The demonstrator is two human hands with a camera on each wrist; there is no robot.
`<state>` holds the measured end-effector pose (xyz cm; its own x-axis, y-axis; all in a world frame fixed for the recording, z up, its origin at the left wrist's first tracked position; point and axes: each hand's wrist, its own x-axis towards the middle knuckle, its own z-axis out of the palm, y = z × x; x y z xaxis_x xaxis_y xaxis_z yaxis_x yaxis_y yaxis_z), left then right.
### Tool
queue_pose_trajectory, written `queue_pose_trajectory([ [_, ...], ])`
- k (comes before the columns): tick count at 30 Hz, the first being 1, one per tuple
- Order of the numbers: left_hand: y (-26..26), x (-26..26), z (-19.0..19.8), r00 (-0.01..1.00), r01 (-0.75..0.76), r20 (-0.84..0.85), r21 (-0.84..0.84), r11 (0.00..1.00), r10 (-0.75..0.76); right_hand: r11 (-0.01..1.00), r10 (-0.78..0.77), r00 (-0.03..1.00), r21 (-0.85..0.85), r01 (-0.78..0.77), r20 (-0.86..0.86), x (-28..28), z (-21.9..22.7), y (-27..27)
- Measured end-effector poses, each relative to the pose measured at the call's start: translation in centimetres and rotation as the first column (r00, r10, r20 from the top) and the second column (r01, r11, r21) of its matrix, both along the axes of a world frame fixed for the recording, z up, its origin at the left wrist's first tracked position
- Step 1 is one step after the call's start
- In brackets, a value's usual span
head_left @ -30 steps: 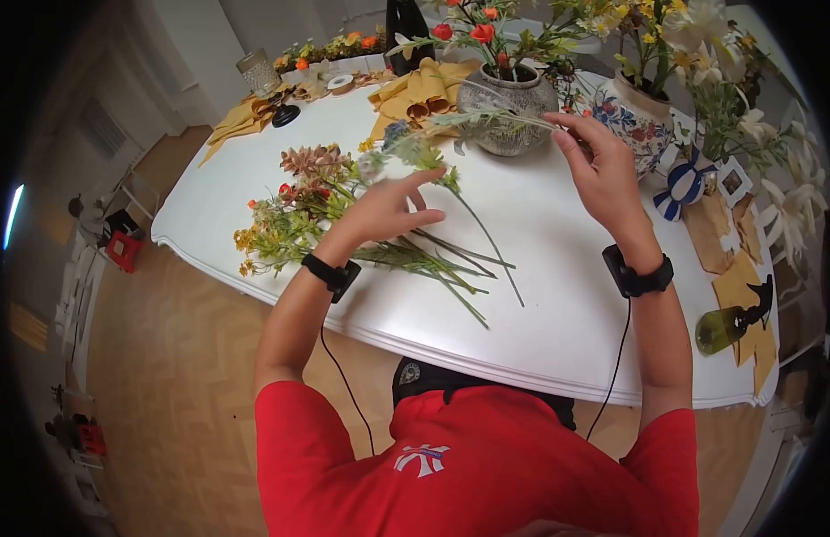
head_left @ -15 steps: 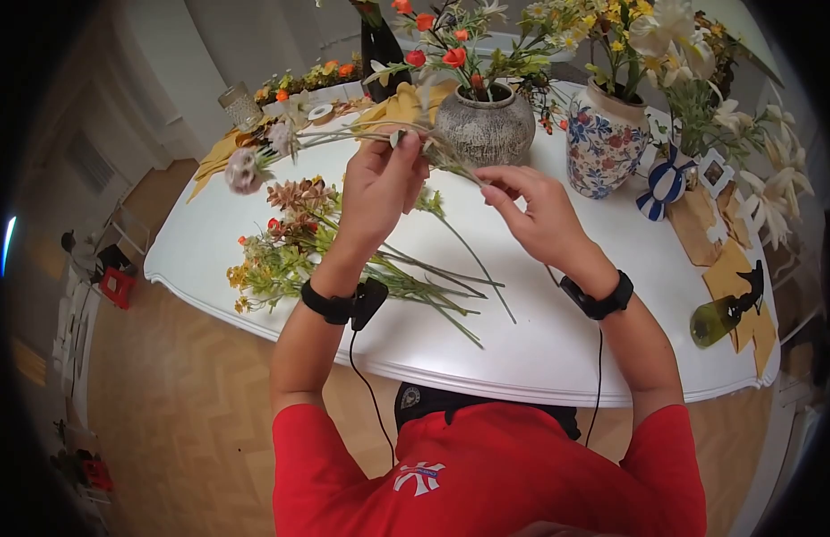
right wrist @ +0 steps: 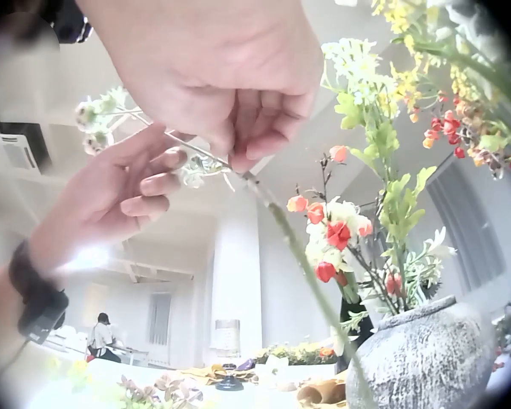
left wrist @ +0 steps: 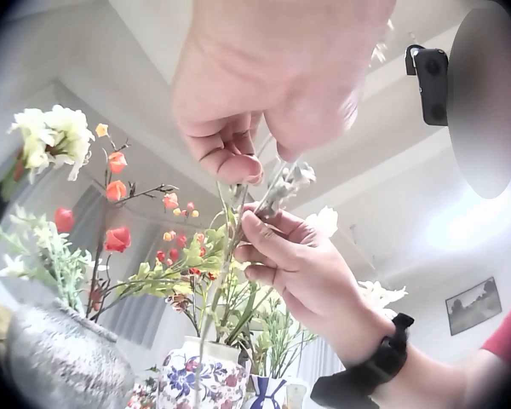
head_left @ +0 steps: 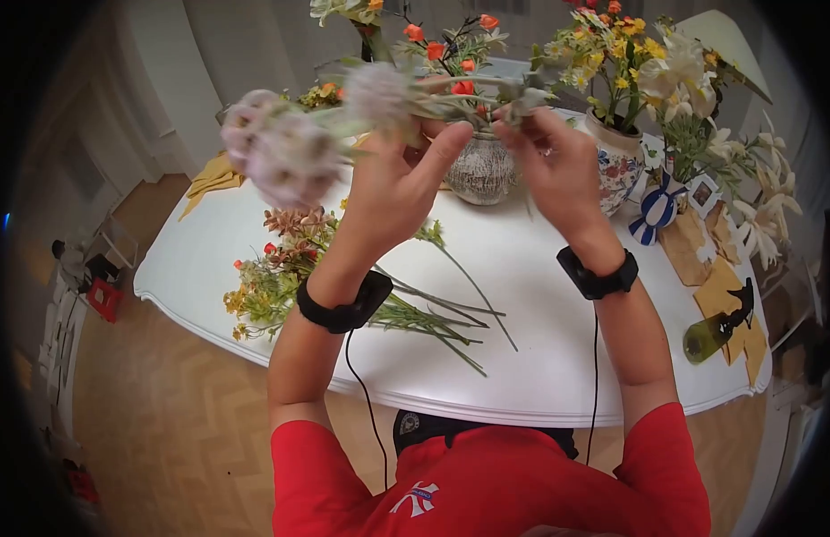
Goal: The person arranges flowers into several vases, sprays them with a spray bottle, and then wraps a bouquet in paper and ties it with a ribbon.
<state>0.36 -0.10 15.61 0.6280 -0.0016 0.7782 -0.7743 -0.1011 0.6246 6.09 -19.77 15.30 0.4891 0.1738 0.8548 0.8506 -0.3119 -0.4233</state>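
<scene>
Both hands are raised over the table at a long flower stem with pale lilac blooms (head_left: 290,157), partly blurred in the head view. My left hand (head_left: 388,183) holds the stem near the blooms, its thumb pointing toward the right hand. In the right wrist view the left hand (right wrist: 111,196) has its fingertips bent at the thin stem. The right hand (head_left: 558,170) pinches the stem further along; the green stem (right wrist: 294,243) runs down from its fingertips. Below lies a bunch of cut flowers (head_left: 281,268), red, yellow and brownish, stems toward the right.
Behind the hands stands a grey textured vase (head_left: 482,174) with orange flowers. A patterned vase (head_left: 616,166) with yellow and white flowers is to its right. A blue-striped ornament (head_left: 658,210), brown paper (head_left: 688,237) and a green spray bottle (head_left: 706,340) lie along the white table's (head_left: 558,358) right side.
My left hand has risen from above the bunch to the stem that the right hand held. Both hands have lifted the stem, and its blooms have swung left and closer to the head camera.
</scene>
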Motion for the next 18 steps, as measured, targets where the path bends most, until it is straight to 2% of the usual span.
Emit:
queue_pose_trajectory([
  [1,0.1,0.1,-0.1,0.999,-0.021,0.039,-0.007,1.000,0.022,0.999,-0.021,1.000,0.028,0.021,0.000,0.8,0.4,-0.4],
  [2,0.3,-0.2,-0.2,0.998,-0.046,0.034,0.014,0.999,0.045,0.969,0.130,0.991,0.212,-0.127,-0.003,1.6,0.6,-0.3],
  [3,0.5,-0.5,-0.3,0.997,-0.070,0.029,0.035,0.997,0.069,0.884,0.276,0.961,0.386,-0.263,0.022,2.7,0.4,-0.1],
  [5,1.7,-1.9,-1.0,0.990,-0.120,-0.064,0.135,0.984,0.129,0.846,0.293,0.954,0.447,-0.291,0.066,3.7,0.8,-0.9],
  [7,2.6,-1.9,-2.3,0.981,-0.150,-0.101,0.162,0.975,0.168,0.967,0.047,0.994,0.244,-0.069,0.097,4.3,1.5,-2.6],
  [8,3.2,-2.1,-2.8,0.974,-0.155,-0.137,0.186,0.970,0.182,0.889,0.234,0.972,0.397,-0.228,0.034,4.8,1.2,-2.5],
  [11,4.7,-2.2,-4.4,0.954,-0.188,-0.193,0.204,0.961,0.228,0.914,0.141,0.990,0.379,-0.142,0.030,5.3,1.2,-3.0],
  [15,5.8,-2.6,-5.7,0.937,-0.235,-0.214,0.201,0.951,0.277,0.883,0.129,0.992,0.454,-0.119,0.008,6.9,-0.1,-2.7],
  [18,6.7,-2.7,-6.5,0.932,-0.237,-0.233,0.185,0.954,0.276,0.904,0.061,0.998,0.423,-0.065,0.024,8.1,-1.2,-3.0],
])
